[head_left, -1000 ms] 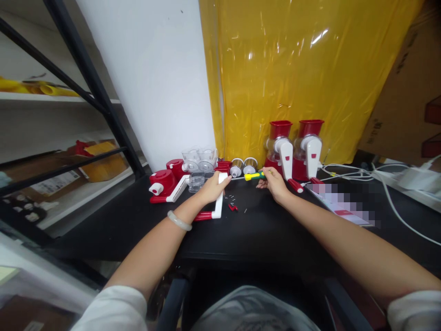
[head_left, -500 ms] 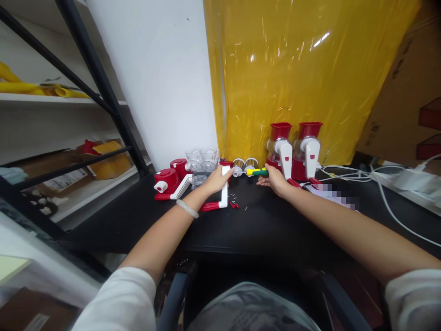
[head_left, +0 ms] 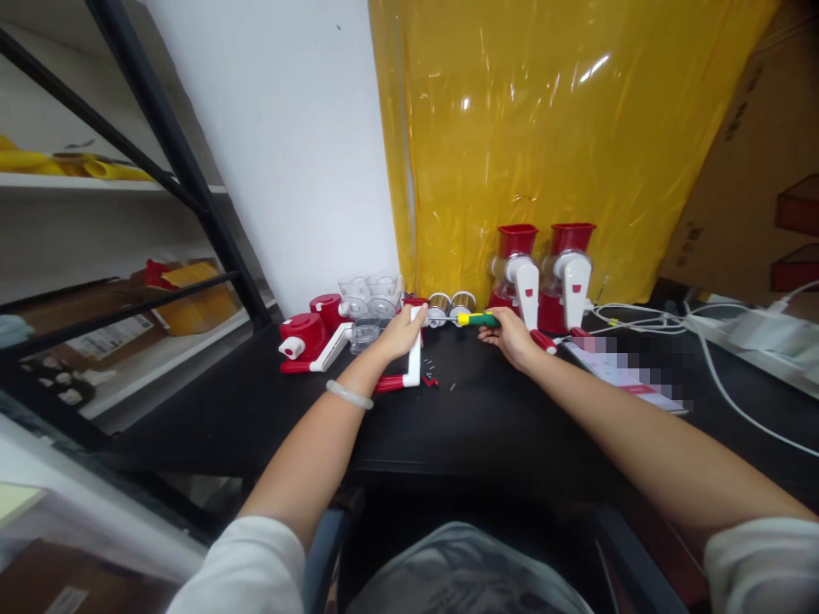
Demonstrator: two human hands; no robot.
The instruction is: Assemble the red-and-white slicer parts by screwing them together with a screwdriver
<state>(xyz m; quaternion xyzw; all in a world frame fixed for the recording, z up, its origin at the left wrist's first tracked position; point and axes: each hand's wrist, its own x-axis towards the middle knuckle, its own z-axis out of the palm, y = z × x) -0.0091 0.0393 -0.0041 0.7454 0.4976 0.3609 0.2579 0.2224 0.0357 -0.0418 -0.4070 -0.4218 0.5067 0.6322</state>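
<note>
My left hand is closed around the white crank handle of a red and white rotary grater, whose red grip points left near the wrist. In my right hand is a screwdriver with a green and yellow handle. Its shaft lies level and points left at the white part in my left hand; whether the tip touches a screw I cannot make out. Just behind the shaft stand two metal grater drums. Several small screws and a small red piece lie on the black table by the crank.
Two red and white rotary graters stand at the back right. Red grater bases and clear plastic housings are at the back left. White cables and a printed sheet lie on the right. A shelf rack borders the left.
The view has shifted slightly, with more of the printed sheet showing. Both hands keep their hold, and the screwdriver stays lined up with the white part.
</note>
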